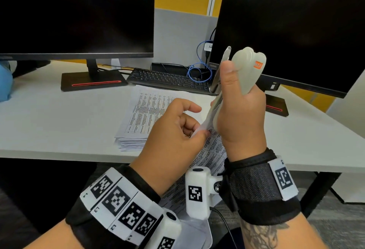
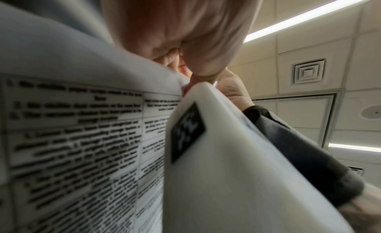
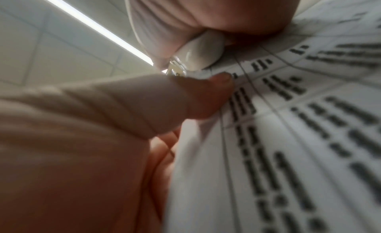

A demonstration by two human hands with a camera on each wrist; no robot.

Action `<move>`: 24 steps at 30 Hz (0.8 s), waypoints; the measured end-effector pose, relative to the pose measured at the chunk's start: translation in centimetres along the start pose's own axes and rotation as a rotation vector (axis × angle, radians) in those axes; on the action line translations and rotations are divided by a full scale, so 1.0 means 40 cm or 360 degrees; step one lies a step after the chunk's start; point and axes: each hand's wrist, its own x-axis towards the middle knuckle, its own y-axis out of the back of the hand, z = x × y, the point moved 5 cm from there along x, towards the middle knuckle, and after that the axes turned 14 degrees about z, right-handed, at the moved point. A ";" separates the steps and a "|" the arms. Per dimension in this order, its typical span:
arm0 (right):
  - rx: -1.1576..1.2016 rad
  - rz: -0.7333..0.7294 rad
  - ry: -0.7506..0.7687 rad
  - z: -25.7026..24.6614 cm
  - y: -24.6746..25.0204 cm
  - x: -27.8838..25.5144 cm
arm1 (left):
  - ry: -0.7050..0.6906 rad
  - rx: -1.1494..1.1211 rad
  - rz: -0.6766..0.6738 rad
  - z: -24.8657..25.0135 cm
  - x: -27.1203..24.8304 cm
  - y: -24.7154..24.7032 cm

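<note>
My right hand (image 1: pixel 240 98) grips a pale white stapler (image 1: pixel 249 65) with an orange logo, held upright above the desk, thumb along its front. Its metal base (image 1: pixel 216 80) faces left. A few printed sheets (image 1: pixel 214 151) hang down from the stapler's lower end toward my lap. My left hand (image 1: pixel 194 129) pinches the top corner of these sheets just below the stapler. In the right wrist view the stapler's end (image 3: pixel 204 54) sits in my fist against the sheets (image 3: pixel 288 138). The left wrist view shows the sheets (image 2: pixel 72 130) close up and blurred.
A stack of printed papers (image 1: pixel 141 114) lies on the white desk (image 1: pixel 59 122). Behind it stand a black keyboard (image 1: pixel 167 80), two dark monitors (image 1: pixel 75 14) (image 1: pixel 296 35) and a coiled blue cable (image 1: pixel 199 71). The desk's front edge (image 1: pixel 65 154) runs near my wrists.
</note>
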 end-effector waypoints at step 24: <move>-0.0366 0.0083 -0.0324 0.067 0.115 0.079 | 0.0011 0.0076 -0.0213 -0.081 0.026 0.062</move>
